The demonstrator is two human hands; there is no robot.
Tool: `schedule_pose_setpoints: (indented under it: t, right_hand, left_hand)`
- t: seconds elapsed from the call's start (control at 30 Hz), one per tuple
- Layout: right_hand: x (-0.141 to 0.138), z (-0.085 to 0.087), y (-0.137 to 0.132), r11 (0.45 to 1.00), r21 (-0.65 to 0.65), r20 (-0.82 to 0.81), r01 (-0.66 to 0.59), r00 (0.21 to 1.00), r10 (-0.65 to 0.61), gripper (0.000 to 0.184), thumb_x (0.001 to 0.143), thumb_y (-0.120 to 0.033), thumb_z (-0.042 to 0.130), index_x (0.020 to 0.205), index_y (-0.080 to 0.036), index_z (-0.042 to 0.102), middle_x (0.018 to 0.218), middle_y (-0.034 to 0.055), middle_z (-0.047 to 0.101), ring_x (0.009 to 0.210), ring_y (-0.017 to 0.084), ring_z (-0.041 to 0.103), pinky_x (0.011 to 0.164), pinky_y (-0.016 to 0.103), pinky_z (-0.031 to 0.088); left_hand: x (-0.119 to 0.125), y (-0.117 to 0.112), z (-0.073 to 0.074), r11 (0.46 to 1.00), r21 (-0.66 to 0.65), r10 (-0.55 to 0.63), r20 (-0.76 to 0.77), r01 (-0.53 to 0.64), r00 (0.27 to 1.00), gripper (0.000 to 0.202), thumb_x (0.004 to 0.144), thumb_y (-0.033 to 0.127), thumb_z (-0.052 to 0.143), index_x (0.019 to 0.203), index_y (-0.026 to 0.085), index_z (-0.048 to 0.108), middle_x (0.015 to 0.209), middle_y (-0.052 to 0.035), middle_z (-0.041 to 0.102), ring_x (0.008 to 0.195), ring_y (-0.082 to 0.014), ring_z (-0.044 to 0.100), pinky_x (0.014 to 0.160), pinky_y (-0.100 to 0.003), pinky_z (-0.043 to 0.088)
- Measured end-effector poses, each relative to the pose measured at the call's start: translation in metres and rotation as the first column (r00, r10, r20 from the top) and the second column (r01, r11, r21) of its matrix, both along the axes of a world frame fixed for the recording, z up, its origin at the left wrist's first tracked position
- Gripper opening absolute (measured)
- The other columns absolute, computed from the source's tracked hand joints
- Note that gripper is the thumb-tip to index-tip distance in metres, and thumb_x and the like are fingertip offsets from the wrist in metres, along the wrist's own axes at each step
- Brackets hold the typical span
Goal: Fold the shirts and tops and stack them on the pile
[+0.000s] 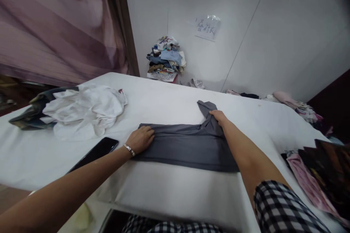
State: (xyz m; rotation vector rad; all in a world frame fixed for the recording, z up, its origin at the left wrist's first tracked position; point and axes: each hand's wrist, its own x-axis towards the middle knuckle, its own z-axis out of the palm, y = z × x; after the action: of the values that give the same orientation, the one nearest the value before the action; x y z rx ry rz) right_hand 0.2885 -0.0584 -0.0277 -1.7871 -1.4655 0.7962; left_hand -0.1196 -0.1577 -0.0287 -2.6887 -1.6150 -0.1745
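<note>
A dark grey shirt [186, 145] lies folded into a long strip across the front of the white table. My left hand [140, 139] rests palm down on its left end, fingers laid over the cloth. At the strip's upper right, my right hand [218, 116] pinches a bunched part of the shirt. A narrow flap, which looks like a sleeve, sticks up past that hand. Creases run from the pinch into the strip. The forearm covers part of the shirt's right end.
Left of the shirt lie a black phone [95, 152] and a crumpled white garment [87, 109], with a dark garment [35, 111] behind it. A clothes pile [166, 58] stands by the wall, below a paper sign [207, 28]. More clothes [314, 178] lie at the right.
</note>
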Motion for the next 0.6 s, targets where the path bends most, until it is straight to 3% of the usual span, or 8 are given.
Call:
schedule_pose_setpoints:
  t: [0.1, 0.2, 0.27, 0.3, 0.4, 0.47, 0.5, 0.6]
  right_hand:
    - [-0.007, 0.014, -0.002, 0.996, 0.091, -0.071, 0.025, 0.997, -0.019, 0.035, 0.087, -0.036, 0.044, 0.114, -0.019, 0.059, 0.097, 0.0085, 0.069, 0.086, 0.020, 0.066, 0.076, 0.033, 0.054]
    - [-0.023, 0.036, -0.024, 0.948, 0.292, -0.038, -0.130, 0.988, 0.147, 0.029, 0.085, -0.032, 0.049, 0.110, -0.024, 0.061, 0.121, 0.0066, 0.062, 0.112, 0.021, 0.058, 0.097, 0.039, 0.046]
    - [-0.040, 0.047, -0.055, 0.819, 0.396, 0.155, -0.415, 0.909, 0.386, 0.022, 0.081, -0.031, 0.057, 0.099, -0.025, 0.067, 0.131, 0.0061, 0.055, 0.125, 0.024, 0.048, 0.106, 0.043, 0.037]
    - [-0.049, 0.050, -0.074, 0.720, 0.376, 0.286, -0.583, 0.813, 0.508, 0.019, 0.080, -0.031, 0.059, 0.096, -0.025, 0.069, 0.134, 0.0060, 0.053, 0.128, 0.024, 0.045, 0.108, 0.043, 0.034]
    - [-0.069, 0.044, -0.133, 0.403, 0.123, 0.508, -0.907, 0.406, 0.760, 0.020, 0.083, -0.028, 0.058, 0.099, -0.026, 0.070, 0.131, 0.0061, 0.056, 0.124, 0.023, 0.048, 0.105, 0.041, 0.037]
    - [-0.069, 0.032, -0.161, 0.402, 0.078, 0.559, -0.913, 0.374, 0.740, 0.024, 0.085, -0.026, 0.056, 0.106, -0.024, 0.069, 0.132, 0.0084, 0.056, 0.124, 0.023, 0.048, 0.105, 0.043, 0.038]
    - [-0.065, 0.025, -0.169, 0.451, 0.092, 0.577, -0.888, 0.417, 0.703, 0.026, 0.085, -0.024, 0.055, 0.108, -0.023, 0.068, 0.133, 0.0095, 0.056, 0.125, 0.023, 0.048, 0.105, 0.044, 0.038]
    - [-0.039, 0.008, -0.173, 0.623, 0.184, 0.597, -0.760, 0.590, 0.543, 0.030, 0.086, -0.018, 0.050, 0.111, -0.021, 0.067, 0.130, 0.0104, 0.058, 0.126, 0.024, 0.047, 0.105, 0.048, 0.038]
  left_hand:
    - [-0.002, 0.003, 0.005, 0.998, -0.045, 0.048, 0.064, -0.045, 0.997, 0.029, 0.089, 0.032, 0.043, 0.098, 0.021, 0.068, 0.104, -0.0087, 0.065, 0.098, -0.0229, 0.058, 0.086, -0.035, 0.045]
    - [0.004, 0.005, 0.017, 0.991, -0.095, 0.118, 0.226, -0.098, 0.967, 0.031, 0.088, 0.037, 0.043, 0.098, 0.022, 0.068, 0.105, -0.0050, 0.067, 0.096, -0.0206, 0.060, 0.085, -0.033, 0.046]
    - [0.014, 0.005, 0.024, 0.983, -0.165, 0.140, 0.400, -0.079, 0.906, 0.033, 0.087, 0.042, 0.044, 0.096, 0.022, 0.068, 0.103, -0.0033, 0.069, 0.095, -0.0193, 0.062, 0.086, -0.031, 0.047]
    - [0.021, 0.005, 0.027, 0.970, -0.237, 0.171, 0.489, -0.059, 0.855, 0.035, 0.087, 0.044, 0.043, 0.095, 0.021, 0.068, 0.101, -0.0033, 0.069, 0.093, -0.0190, 0.063, 0.084, -0.030, 0.048]
    - [0.046, 0.007, 0.030, 0.837, -0.547, 0.400, 0.639, 0.022, 0.658, 0.044, 0.088, 0.050, 0.040, 0.107, 0.018, 0.063, 0.109, -0.0069, 0.068, 0.082, -0.0179, 0.066, 0.071, -0.029, 0.053]
    - [0.061, 0.011, 0.028, 0.714, -0.698, 0.555, 0.612, 0.054, 0.563, 0.050, 0.088, 0.052, 0.040, 0.122, 0.017, 0.054, 0.125, -0.0115, 0.060, 0.076, -0.0174, 0.067, 0.063, -0.029, 0.054]
    - [0.067, 0.013, 0.026, 0.677, -0.734, 0.596, 0.589, 0.054, 0.546, 0.055, 0.087, 0.053, 0.042, 0.129, 0.018, 0.049, 0.132, -0.0139, 0.055, 0.075, -0.0177, 0.067, 0.060, -0.029, 0.055]
    - [0.082, 0.020, 0.020, 0.694, -0.719, 0.583, 0.524, -0.045, 0.621, 0.079, 0.078, 0.056, 0.056, 0.142, 0.015, 0.033, 0.139, -0.0200, 0.047, 0.076, -0.0212, 0.067, 0.057, -0.030, 0.053]
